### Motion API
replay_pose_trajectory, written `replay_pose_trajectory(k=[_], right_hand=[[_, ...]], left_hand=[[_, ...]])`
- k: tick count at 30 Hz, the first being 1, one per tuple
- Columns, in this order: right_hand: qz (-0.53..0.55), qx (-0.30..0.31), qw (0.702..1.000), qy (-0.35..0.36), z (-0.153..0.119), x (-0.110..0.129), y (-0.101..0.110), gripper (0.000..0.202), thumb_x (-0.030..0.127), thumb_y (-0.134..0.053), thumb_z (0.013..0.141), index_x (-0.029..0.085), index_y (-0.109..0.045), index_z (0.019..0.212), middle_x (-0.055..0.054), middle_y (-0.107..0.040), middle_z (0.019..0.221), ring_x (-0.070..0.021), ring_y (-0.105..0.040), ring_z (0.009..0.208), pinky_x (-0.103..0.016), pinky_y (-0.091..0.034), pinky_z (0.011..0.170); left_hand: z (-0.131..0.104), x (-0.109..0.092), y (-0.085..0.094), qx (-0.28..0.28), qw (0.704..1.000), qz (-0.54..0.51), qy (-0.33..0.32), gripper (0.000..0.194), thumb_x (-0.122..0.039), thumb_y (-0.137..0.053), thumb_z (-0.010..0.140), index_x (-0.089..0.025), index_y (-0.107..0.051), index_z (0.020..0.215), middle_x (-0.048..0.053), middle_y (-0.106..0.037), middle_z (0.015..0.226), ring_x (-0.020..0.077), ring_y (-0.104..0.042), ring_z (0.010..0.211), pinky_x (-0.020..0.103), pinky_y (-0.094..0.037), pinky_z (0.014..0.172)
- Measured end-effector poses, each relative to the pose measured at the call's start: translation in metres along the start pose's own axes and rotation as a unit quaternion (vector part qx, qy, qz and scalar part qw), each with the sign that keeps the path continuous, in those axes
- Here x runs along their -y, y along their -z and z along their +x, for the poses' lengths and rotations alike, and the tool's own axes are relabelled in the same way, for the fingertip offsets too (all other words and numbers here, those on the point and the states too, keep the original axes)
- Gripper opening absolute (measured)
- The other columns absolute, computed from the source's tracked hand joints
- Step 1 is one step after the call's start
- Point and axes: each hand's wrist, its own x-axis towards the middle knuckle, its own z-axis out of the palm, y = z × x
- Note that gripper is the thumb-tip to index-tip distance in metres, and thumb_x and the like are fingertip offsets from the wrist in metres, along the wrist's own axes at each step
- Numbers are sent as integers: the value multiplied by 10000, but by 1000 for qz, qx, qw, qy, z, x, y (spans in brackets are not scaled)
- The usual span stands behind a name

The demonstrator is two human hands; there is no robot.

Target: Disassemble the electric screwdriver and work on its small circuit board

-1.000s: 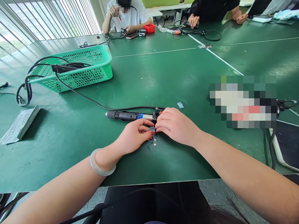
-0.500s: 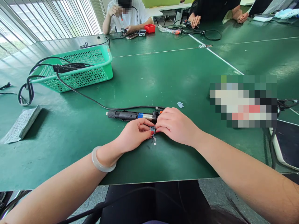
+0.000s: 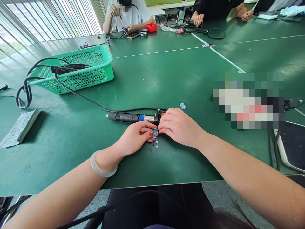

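A small grey-blue flat part [image 3: 155, 133] with cutouts is pinched between the thumb and fingers of my left hand [image 3: 133, 139], just above the table. My right hand [image 3: 179, 128] has its fingers curled and pressed together at the part's right edge; whatever is between its fingertips is hidden. Below the part lies a small whitish piece [image 3: 156, 144] beside tiny dark bits. Just beyond my hands, an electric screwdriver [image 3: 126, 117] with a blue band lies on its side, its right end partly covered by my right hand. Another grey-blue piece [image 3: 182, 106] rests farther back.
A green basket [image 3: 105, 68] with black cables stands at the back left. At left lies a wrapped block [image 3: 21, 127]. A blurred-out pile [image 3: 250, 105] is on the right. Two people sit across the green table [image 3: 152, 171], near a red box [image 3: 151, 27].
The grey-blue part in my left hand has turned and now shows its flat face more fully. My hands stay nearly in place; the whole view has shifted slightly.
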Motion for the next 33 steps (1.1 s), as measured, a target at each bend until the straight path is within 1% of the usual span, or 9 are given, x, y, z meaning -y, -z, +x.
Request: replay_pose_trajectory(k=[7, 13, 18, 21, 27, 33], right_hand=[[1, 19, 1000, -8, 0, 2, 2, 185, 217, -583, 910, 177, -709, 780, -42, -700, 822, -189, -522, 834, -337, -374, 743], [14, 22, 1000, -14, 0, 2, 3, 184, 218, -588, 907, 176, -702, 769, -37, -693, 806, -186, -518, 820, -337, -368, 738], [20, 20, 1000, -12, 0, 3, 2, 183, 211, -586, 906, 171, -696, 766, -39, -689, 805, -185, -519, 820, -338, -370, 744], [21, 20, 999, -12, 0, 3, 2, 184, 214, -587, 906, 168, -696, 765, -39, -688, 805, -184, -520, 822, -339, -372, 743], [26, 26, 999, -21, 0, 4, 3, 183, 220, -580, 909, 174, -701, 780, -45, -698, 828, -191, -526, 837, -349, -382, 759], [18, 19, 999, -30, -1, 3, 4, 162, 241, -598, 899, 178, -707, 797, -58, -706, 840, -204, -546, 850, -360, -409, 766]], left_hand=[[0, 0, 1, 8, 1000, 0, 2, 164, -71, -615, 794, -121, -641, 948, 2, -699, 721, 104, -668, 679, 255, -533, 724], [0, 3, 2, 7, 1000, 27, -6, 222, -135, -686, 745, -143, -639, 962, 10, -720, 754, 126, -679, 727, 264, -524, 736], [-2, 4, 4, 3, 996, 83, -19, 237, -198, -683, 747, -160, -637, 975, -6, -718, 741, 125, -664, 715, 242, -494, 690], [-1, 3, 4, 2, 995, 96, -27, 223, -201, -675, 747, -161, -633, 962, -25, -694, 708, 109, -637, 674, 227, -472, 657], [0, 2, 2, 4, 997, 73, -31, 206, -171, -689, 738, -153, -620, 932, -22, -682, 706, 99, -633, 664, 230, -484, 675], [1, 4, 1, 4, 1000, 2, -18, 226, -159, -720, 738, -141, -601, 930, -3, -701, 716, 121, -678, 689, 279, -535, 744]])
